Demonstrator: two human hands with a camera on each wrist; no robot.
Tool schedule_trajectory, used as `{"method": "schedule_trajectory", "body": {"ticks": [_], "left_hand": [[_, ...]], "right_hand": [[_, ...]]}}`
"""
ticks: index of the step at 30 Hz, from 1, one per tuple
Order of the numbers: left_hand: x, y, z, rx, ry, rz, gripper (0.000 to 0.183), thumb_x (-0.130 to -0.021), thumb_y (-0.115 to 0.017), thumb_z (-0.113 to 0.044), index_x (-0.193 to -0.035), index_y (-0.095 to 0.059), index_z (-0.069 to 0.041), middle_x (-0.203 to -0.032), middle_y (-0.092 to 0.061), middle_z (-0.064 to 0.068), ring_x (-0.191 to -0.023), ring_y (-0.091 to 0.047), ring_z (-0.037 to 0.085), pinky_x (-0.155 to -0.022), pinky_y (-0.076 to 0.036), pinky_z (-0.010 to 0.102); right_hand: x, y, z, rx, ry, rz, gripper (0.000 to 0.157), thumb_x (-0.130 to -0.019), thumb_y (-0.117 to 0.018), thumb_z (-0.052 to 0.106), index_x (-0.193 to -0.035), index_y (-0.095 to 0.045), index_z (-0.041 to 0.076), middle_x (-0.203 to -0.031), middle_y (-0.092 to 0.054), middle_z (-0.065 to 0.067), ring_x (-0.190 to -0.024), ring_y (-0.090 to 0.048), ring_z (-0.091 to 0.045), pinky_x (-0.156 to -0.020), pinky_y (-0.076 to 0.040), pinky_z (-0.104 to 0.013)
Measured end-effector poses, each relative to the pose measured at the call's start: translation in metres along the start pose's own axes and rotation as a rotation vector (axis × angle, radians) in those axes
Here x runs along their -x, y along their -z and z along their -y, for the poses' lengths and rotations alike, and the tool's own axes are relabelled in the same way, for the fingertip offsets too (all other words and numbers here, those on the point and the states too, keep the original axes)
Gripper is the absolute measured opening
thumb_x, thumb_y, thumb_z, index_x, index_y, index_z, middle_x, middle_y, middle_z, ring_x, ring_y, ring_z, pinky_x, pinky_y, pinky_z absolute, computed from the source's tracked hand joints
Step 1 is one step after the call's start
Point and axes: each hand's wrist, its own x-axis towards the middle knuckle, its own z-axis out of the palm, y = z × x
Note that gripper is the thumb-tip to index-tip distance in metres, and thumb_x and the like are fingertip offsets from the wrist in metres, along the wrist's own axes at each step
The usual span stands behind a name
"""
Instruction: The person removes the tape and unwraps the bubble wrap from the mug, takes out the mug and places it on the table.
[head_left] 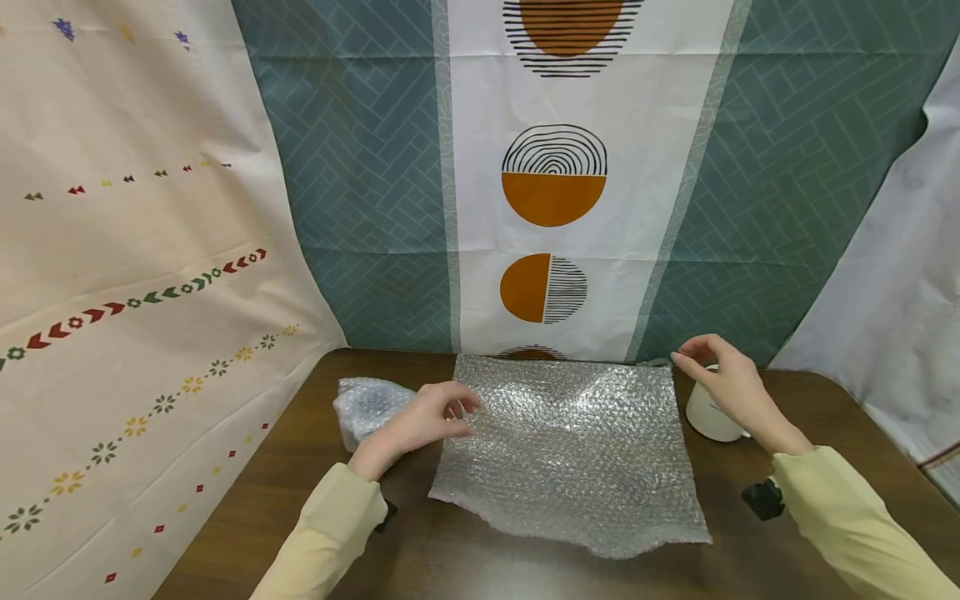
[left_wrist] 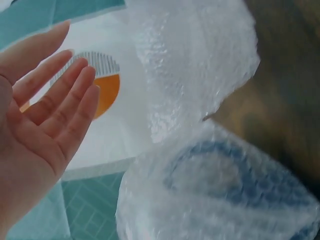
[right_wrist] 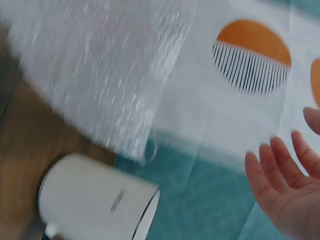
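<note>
A sheet of bubble wrap (head_left: 570,450) lies spread on the brown table, its near edge wavy. Over its left edge hovers my left hand (head_left: 438,412), fingers loosely bent and holding nothing. Just beyond that wrist sits a bundle in bubble wrap (head_left: 367,408); the left wrist view shows something with blue on it through the wrapped bundle (left_wrist: 215,185). My right hand (head_left: 723,383) is raised at the sheet's far right corner, its fingers relaxed with nothing between them. Below and behind it stands a white mug (head_left: 708,417), partly covered by the hand; the right wrist view shows the mug's body (right_wrist: 95,195) and dark rim line.
The wooden table (head_left: 247,517) ends at a patterned curtain (head_left: 360,208) at the back. A cream cloth (head_left: 150,292) with embroidered-looking motifs hangs along the left, a pale cloth (head_left: 892,292) on the right. Black wrist devices (head_left: 763,500) hang under the sleeves.
</note>
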Motion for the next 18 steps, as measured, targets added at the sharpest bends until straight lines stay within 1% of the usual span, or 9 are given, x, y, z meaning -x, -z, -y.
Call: {"method": "schedule_trajectory", "body": {"ticks": [3,7,10,12,15,18], "left_hand": [[0.002,0.007,0.0,0.005,-0.004,-0.047,0.029,-0.076,-0.073,-0.005,-0.103,-0.064,-0.007,-0.092,-0.058,-0.004,-0.076,-0.055,0.019,-0.065,-0.047,0.029],[0.008,0.016,0.003,0.032,0.011,-0.088,0.03,-0.076,-0.073,-0.008,-0.104,-0.063,-0.008,-0.093,-0.058,-0.003,-0.078,-0.057,0.021,-0.069,-0.048,0.032],[0.014,0.023,0.007,0.019,0.02,-0.123,0.029,-0.077,-0.073,-0.011,-0.103,-0.063,-0.008,-0.095,-0.058,-0.001,-0.082,-0.057,0.022,-0.071,-0.048,0.036],[0.019,0.028,0.009,0.006,0.03,-0.152,0.028,-0.077,-0.073,-0.01,-0.103,-0.063,-0.008,-0.097,-0.058,0.001,-0.084,-0.058,0.024,-0.073,-0.048,0.039],[0.027,0.037,0.015,-0.003,0.05,-0.216,0.028,-0.076,-0.073,-0.006,-0.102,-0.063,-0.007,-0.097,-0.058,0.004,-0.085,-0.057,0.026,-0.073,-0.047,0.039],[0.036,0.046,0.022,-0.012,0.081,-0.295,0.027,-0.076,-0.073,-0.006,-0.102,-0.064,-0.008,-0.096,-0.059,0.003,-0.085,-0.056,0.026,-0.073,-0.047,0.037]], "right_hand": [[-0.004,-0.014,0.013,-0.03,0.041,0.053,0.035,-0.093,-0.052,0.031,-0.109,-0.051,0.0,-0.102,-0.054,-0.014,-0.094,-0.051,-0.031,-0.075,-0.042,-0.047],[-0.011,-0.032,0.027,-0.059,0.091,0.124,0.031,-0.092,-0.055,0.028,-0.107,-0.052,0.001,-0.1,-0.055,-0.012,-0.092,-0.053,-0.029,-0.076,-0.044,-0.044],[-0.019,-0.044,0.038,-0.078,0.109,0.168,0.03,-0.09,-0.057,0.027,-0.106,-0.053,0.003,-0.1,-0.055,-0.009,-0.093,-0.053,-0.027,-0.078,-0.044,-0.043],[-0.023,-0.051,0.046,-0.1,0.12,0.196,0.029,-0.09,-0.057,0.027,-0.106,-0.054,0.003,-0.1,-0.055,-0.008,-0.093,-0.053,-0.025,-0.079,-0.044,-0.042],[-0.029,-0.064,0.059,-0.15,0.139,0.237,0.027,-0.089,-0.059,0.026,-0.105,-0.054,0.005,-0.099,-0.056,-0.006,-0.093,-0.053,-0.023,-0.08,-0.044,-0.041],[-0.033,-0.079,0.069,-0.206,0.16,0.272,0.025,-0.088,-0.06,0.025,-0.104,-0.055,0.007,-0.099,-0.056,-0.005,-0.093,-0.054,-0.023,-0.078,-0.045,-0.039]]}}
